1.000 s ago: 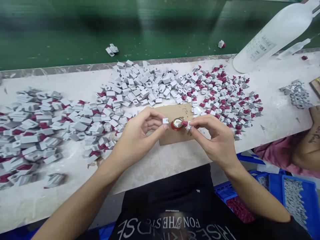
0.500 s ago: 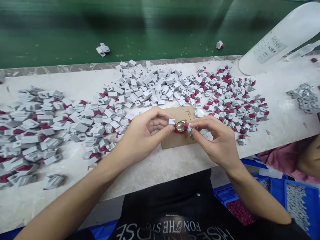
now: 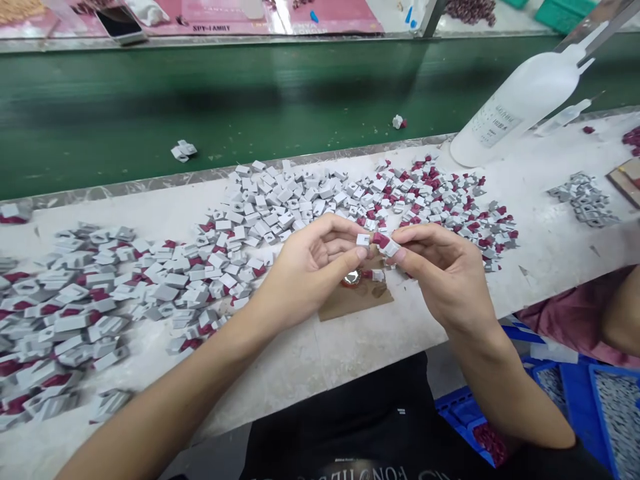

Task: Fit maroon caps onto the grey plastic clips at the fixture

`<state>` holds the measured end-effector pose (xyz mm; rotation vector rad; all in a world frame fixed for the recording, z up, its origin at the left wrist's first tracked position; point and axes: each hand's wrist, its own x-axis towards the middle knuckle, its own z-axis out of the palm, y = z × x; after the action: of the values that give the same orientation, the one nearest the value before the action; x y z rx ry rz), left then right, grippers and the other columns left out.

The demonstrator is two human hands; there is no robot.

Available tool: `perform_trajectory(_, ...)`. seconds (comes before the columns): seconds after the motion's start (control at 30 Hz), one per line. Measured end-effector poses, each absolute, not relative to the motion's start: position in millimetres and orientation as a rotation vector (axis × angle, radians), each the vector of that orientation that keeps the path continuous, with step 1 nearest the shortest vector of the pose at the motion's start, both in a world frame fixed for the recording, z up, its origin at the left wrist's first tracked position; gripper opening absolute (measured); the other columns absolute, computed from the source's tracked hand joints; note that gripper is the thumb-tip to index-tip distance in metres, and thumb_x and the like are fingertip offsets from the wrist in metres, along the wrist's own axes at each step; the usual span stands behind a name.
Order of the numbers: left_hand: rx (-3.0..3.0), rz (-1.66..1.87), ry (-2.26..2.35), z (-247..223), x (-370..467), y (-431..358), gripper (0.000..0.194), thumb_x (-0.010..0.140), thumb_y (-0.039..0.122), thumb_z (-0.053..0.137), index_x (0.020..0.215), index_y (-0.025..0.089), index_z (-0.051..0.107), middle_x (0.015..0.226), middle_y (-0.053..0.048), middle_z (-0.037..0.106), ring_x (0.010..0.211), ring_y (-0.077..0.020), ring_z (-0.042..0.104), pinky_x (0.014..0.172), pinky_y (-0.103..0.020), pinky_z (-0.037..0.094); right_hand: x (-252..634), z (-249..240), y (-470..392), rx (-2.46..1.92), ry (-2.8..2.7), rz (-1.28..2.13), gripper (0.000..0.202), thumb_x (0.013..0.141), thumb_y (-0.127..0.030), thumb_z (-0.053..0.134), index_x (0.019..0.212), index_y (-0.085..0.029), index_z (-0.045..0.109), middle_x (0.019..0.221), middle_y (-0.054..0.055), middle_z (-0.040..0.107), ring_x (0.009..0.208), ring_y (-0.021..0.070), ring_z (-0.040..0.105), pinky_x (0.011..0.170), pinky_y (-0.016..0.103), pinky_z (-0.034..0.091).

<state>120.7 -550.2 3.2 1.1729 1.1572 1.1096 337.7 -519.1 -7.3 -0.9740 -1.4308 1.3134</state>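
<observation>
My left hand (image 3: 320, 267) pinches a small light grey plastic block (image 3: 363, 241) with a notch, between thumb and forefinger. In my right hand (image 3: 435, 260), thumb and fingertips grip a dark red and grey plastic piece (image 3: 382, 241), its red end turned toward the grey block. The two parts are very close; whether they touch I cannot tell. Below them a small shiny round dish (image 3: 352, 277) rests on a piece of brown cardboard (image 3: 345, 305). Another grey piece with a red end (image 3: 377, 275) lies at the dish's right side.
Loose grey blocks (image 3: 270, 200) and red-grey pieces (image 3: 450, 200) spread across the white table. A large white bottle (image 3: 520, 107) stands at the back right before a green belt (image 3: 250, 100). At right appear another person's arm (image 3: 623, 320) and blue bins (image 3: 570, 393).
The view has tilted up, showing more beyond the belt. My right hand has moved away from the dish, bringing a red-grey piece close to the block in my left hand, which keeps its pinch.
</observation>
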Motion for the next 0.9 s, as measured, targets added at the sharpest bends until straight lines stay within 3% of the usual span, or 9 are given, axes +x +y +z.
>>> perform_trajectory(0.27, 1.172, 1.097, 1.115, 3, 122, -547, 0.012, 0.102, 0.025, 0.079, 0.113, 0.023, 0.077, 0.113, -0.007, 0.086, 0.108, -0.0252, 0.085, 0.098, -0.040, 0.074, 334, -5, -517, -0.980, -1.432, 1.340, 0.007, 0.095, -0.027, 0.092, 0.101, -0.027, 0.089, 0.099, 0.002, 0.087, 0.089, 0.0204, 0.085, 0.082, 0.034, 0.075)
perform_trajectory(0.6, 1.387, 1.077, 1.179, 11, 95, -527, 0.011, 0.099, 0.029, 0.080, 0.109, 0.024, 0.076, 0.107, -0.005, 0.085, 0.103, -0.0230, 0.083, 0.094, -0.039, 0.070, 317, 9, -475, -0.960, -1.646, 1.484, 0.020, 0.089, -0.037, 0.094, 0.100, -0.023, 0.087, 0.098, 0.006, 0.087, 0.089, 0.0232, 0.085, 0.079, 0.038, 0.074)
perform_trajectory(0.7, 1.447, 1.096, 1.304, 16, 71, -508, 0.016, 0.097, 0.033, 0.081, 0.108, 0.024, 0.075, 0.108, -0.007, 0.083, 0.103, -0.0239, 0.081, 0.093, -0.041, 0.067, 300, 15, -428, -0.976, -1.911, 1.280, 0.018, 0.094, -0.033, 0.086, 0.109, -0.023, 0.087, 0.111, 0.008, 0.088, 0.100, 0.0249, 0.084, 0.087, 0.041, 0.071)
perform_trajectory(0.8, 1.485, 1.151, 1.518, 22, 49, -483, 0.018, 0.095, 0.034, 0.080, 0.107, 0.022, 0.076, 0.108, -0.008, 0.082, 0.099, -0.0243, 0.078, 0.089, -0.040, 0.063, 280, 16, -363, -1.289, -1.990, 0.789, 0.023, 0.099, -0.024, 0.073, 0.118, -0.022, 0.085, 0.122, 0.011, 0.085, 0.106, 0.0263, 0.081, 0.098, 0.044, 0.067)
perform_trajectory(0.9, 1.452, 1.158, 1.680, 24, 35, -452, 0.013, 0.094, 0.029, 0.078, 0.104, 0.020, 0.076, 0.106, -0.009, 0.082, 0.097, -0.0236, 0.076, 0.088, -0.039, 0.061, 263, 10, -300, -1.493, -1.931, 0.577, 0.032, 0.095, -0.017, 0.071, 0.125, -0.016, 0.082, 0.132, 0.019, 0.078, 0.121, 0.0348, 0.076, 0.114, 0.055, 0.059)
